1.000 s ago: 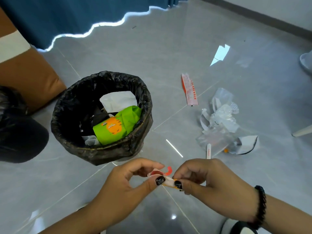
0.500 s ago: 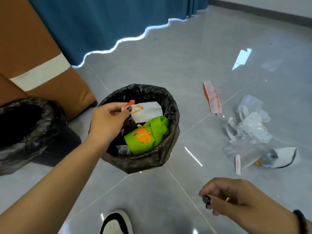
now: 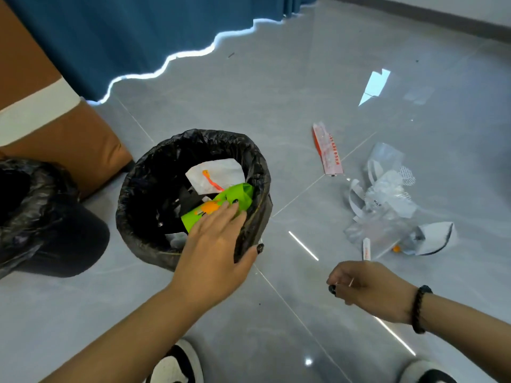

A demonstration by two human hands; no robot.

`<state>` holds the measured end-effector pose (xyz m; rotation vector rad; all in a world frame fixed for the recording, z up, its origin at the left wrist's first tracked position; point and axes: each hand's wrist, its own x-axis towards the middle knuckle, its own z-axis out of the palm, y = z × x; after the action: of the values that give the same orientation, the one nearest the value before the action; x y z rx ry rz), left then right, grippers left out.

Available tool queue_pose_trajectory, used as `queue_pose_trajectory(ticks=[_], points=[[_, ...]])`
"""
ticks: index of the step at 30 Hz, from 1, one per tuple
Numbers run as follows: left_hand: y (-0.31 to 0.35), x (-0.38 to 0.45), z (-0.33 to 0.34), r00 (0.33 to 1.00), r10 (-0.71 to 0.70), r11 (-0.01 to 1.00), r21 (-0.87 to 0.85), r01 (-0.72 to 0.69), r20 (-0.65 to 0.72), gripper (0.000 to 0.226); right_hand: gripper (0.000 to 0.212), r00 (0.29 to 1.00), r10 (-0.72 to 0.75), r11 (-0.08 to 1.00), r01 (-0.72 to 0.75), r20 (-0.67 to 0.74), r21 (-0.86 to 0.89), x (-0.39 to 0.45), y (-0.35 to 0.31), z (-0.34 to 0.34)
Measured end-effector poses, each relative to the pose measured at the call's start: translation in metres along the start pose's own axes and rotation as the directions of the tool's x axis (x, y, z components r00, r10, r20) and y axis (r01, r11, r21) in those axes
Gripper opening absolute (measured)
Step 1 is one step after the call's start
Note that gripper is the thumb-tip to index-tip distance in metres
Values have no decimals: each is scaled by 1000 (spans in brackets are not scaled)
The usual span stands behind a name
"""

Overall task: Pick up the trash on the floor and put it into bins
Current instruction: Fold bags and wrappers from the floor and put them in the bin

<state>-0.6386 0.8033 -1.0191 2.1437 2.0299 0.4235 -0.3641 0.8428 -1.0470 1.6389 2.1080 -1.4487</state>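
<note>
While the left hand [image 3: 214,252] hovers over the near rim of the bin [image 3: 143,175], its fingers lie straight and spread, holding nothing, the thumb reaching past the rim's right side. Inside the bin lie a green wrapper [image 3: 235,196] with an orange mark, a white paper [image 3: 221,172] with an orange strip on it, and darker scraps. The right hand [image 3: 370,288] hangs above the floor [image 3: 276,92] at near right, fingers curled; a thin sliver shows between them, but whether it is pinched cannot be told. A bead bracelet [image 3: 419,308] circles that wrist. Right of the bin, loose trash sits on the floor: a red-and-white sachet [image 3: 327,149], and beyond it a pile of clear plastic bags [image 3: 387,200] with a small white stick [image 3: 367,248] at its near edge. A second bin [image 3: 33,217] stands at far left, beside a brown sofa [image 3: 69,139]. Blue curtain [image 3: 124,31] hangs at the far side.
</note>
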Motion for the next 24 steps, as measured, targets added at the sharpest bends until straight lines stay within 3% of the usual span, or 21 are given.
queue_pose_trajectory(ticks=[2, 5, 7, 11, 13, 16, 20, 24], points=[[0, 0, 5, 998, 56, 997, 56, -55, -26, 58, 8, 995, 94, 995, -93, -45, 30, 14, 23, -5], [-8, 3, 9, 994, 51, 995, -76, -58, -100, 40, 7, 955, 264, 963, -253, -137, 89, 32, 67, -12], [-9, 2, 9, 989, 101, 986, -124, -114, -108, 35, 4, 908, 362, 932, -354, -210, 79, 38, 102, -17], [-1, -9, 8, 955, 289, 944, -146, -296, -68, 35, 5, 799, 527, 849, -481, -290, 219, 31, 154, -21], [4, -14, 9, 928, 370, 914, -161, -372, -43, 34, 11, 779, 521, 853, -485, -349, 192, 30, 168, -21], [13, -16, 11, 886, 463, 868, -195, -457, -13, 28, 22, 831, 406, 912, -395, -380, 110, 34, 163, -20], [21, -9, 7, 842, 527, 841, -211, -499, 112, 24, 37, 921, 281, 958, -253, -271, 134, 52, 141, -10], [24, 0, 4, 814, 537, 843, -187, -505, 222, 27, 62, 934, 287, 943, -314, -212, -109, 73, 130, 9]])
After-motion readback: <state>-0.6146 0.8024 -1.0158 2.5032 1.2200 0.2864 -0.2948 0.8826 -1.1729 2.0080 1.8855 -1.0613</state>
